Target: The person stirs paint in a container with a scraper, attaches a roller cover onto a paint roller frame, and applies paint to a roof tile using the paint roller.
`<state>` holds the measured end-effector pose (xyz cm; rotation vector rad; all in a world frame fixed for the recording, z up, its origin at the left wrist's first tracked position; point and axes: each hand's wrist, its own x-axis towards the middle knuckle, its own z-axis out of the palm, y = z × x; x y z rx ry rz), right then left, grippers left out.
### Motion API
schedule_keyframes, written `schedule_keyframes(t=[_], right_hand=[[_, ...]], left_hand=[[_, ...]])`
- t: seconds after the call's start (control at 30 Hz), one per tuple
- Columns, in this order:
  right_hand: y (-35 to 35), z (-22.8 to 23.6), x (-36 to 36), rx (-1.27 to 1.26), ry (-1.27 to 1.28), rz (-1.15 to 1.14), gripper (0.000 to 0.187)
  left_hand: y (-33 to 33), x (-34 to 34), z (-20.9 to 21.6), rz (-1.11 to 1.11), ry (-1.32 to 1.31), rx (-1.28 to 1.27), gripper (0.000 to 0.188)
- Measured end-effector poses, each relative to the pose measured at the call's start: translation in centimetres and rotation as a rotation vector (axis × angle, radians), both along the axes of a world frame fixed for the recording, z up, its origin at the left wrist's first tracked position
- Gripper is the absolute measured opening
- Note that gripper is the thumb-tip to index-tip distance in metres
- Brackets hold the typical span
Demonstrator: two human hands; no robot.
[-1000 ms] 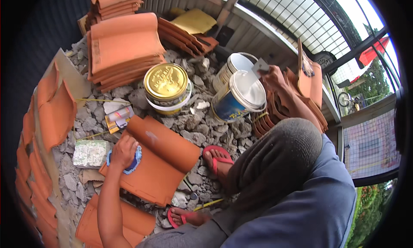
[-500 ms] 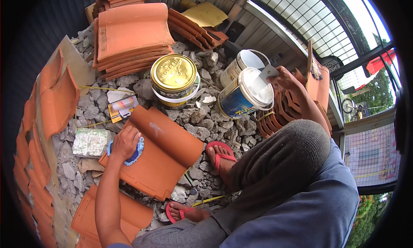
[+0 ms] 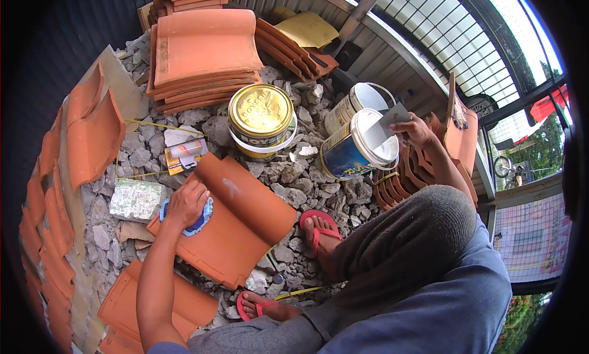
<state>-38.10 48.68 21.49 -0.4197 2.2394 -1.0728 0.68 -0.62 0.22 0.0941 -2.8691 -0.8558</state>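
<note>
My right hand [image 3: 412,131] is closed on a flat, thin scraper blade [image 3: 392,121]. The blade's lower end dips over the mouth of a blue and white bucket [image 3: 347,150] holding whitish stuff. At the left, my left hand [image 3: 188,204] presses with curled fingers on a blue, crumpled-edged cloth-like piece [image 3: 200,222], mostly covered by the hand. That piece lies on a curved orange roof tile [image 3: 224,240], which rests on the rubble before me.
A gold-lidded tin [image 3: 261,111] stands in a white-rimmed bucket beyond the tile. Stacked roof tiles [image 3: 205,50] rise at the back, and more lean at right. A pale block [image 3: 137,199] and a small package [image 3: 184,154] lie left. Grey rubble [image 3: 294,176] covers the ground.
The whole view has shifted slightly, so things sit a little further right. My right hand has drawn the blade slightly right across the bucket's mouth. My left hand stays on the blue piece.
</note>
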Motion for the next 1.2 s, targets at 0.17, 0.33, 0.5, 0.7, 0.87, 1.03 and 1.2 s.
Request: schedule_keyframes(t=[0.17,0.33,0.5,0.7,0.87,1.03,1.2], right_hand=[[-0.1,-0.3,-0.4,0.03,0.024,-0.063,0.022],[-0.7,-1.2,-0.3,0.176,0.155,0.052,0.021],[-0.1,-2.5,-2.1,0.266,0.291,-0.044,0.02],[-0.2,-2.1,-2.1,0.443,0.571,-0.086,0.03],[-1.2,-2.5,-1.0,0.329,0.697,0.011,0.028],[-1.0,-2.2,-0.1,0.27,0.271,0.086,0.027],[-1.3,-0.7,0.9,0.138,0.129,0.131,0.02]], left_hand=[[-0.1,0.0,0.5,0.021,-0.091,-0.022,0.02],[0.1,-0.2,0.2,-0.002,0.004,0.017,0.017],[0.2,0.3,0.7,0.013,-0.037,0.007,0.019],[0.1,-0.2,0.3,0.005,-0.002,0.006,0.018],[-0.4,0.5,-0.4,0.006,0.023,-0.016,0.019],[-0.4,0.4,-1.0,-0.008,0.045,-0.046,0.021],[-0.6,0.8,-1.2,-0.011,0.064,-0.082,0.022]])
